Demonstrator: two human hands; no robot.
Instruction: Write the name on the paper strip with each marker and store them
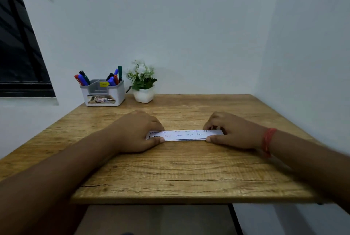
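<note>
Paper strip is lying flat mid-worktop, two rows of handwriting showing. Left hand is pinching its left end, thumb at the near edge and fingers curled over the far edge; right hand is pinching the right end likewise. Markers are standing in the holder at the far left corner, beside a potted plant.

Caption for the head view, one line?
Both hands pinch the ends of the written paper strip on the table; markers stand in the organizer.
</note>
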